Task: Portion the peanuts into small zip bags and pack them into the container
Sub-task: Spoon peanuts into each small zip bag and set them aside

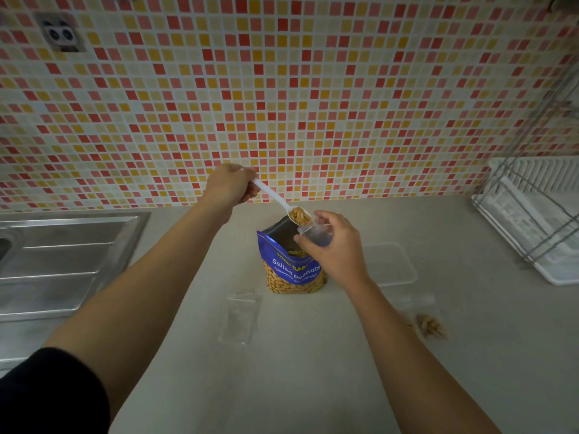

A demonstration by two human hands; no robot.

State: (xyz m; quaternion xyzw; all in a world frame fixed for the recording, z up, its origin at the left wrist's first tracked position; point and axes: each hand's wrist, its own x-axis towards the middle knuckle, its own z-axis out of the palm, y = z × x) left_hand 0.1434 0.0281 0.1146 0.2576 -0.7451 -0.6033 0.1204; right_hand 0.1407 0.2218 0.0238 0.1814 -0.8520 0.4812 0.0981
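Left hand fingers curled round spoon loaded with peanuts; right hand pinches small zip bag at spoon bowl, above open peanut bag.

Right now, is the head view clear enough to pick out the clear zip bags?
Head view: dim, wide-angle bowing at the edges; the empty clear plastic zip bag barely shows against the pale counter; the white plastic spoon reads sharp.
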